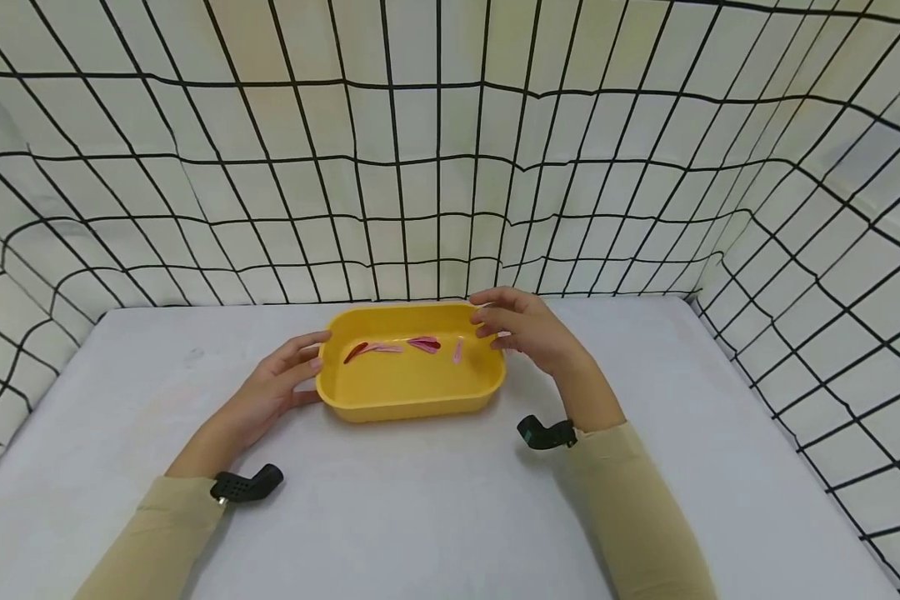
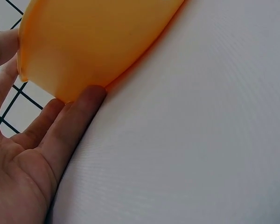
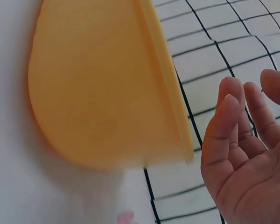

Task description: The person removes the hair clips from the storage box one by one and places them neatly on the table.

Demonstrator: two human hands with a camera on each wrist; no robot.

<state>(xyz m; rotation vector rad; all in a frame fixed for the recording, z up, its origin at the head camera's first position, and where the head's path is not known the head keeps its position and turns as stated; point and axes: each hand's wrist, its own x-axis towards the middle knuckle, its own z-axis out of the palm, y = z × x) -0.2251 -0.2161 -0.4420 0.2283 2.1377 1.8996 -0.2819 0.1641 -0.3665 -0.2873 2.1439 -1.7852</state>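
A shallow yellow plastic tray (image 1: pixel 401 408) sits on the white table, with several slim pink and dark red pieces (image 1: pixel 424 343) in it, too small to tell their kind. At the tray's left end, my left hand (image 1: pixel 273 383) touches the wall with spread, relaxed fingers; the left wrist view shows its fingertips (image 2: pixel 92 95) against the yellow end near the tabletop. My right hand (image 1: pixel 521 325) hovers by the tray's right end. In the right wrist view its loosely bent fingers stand apart from the tray (image 3: pixel 98 84) and hold nothing.
A black wire grid (image 1: pixel 438 158) over white cloth rises behind the table and along both sides. Outside the tray's right end, a small pink piece (image 3: pixel 126 217) lies on the white tabletop (image 1: pixel 390 517). A black wrist device (image 1: pixel 247 483) is on each arm.
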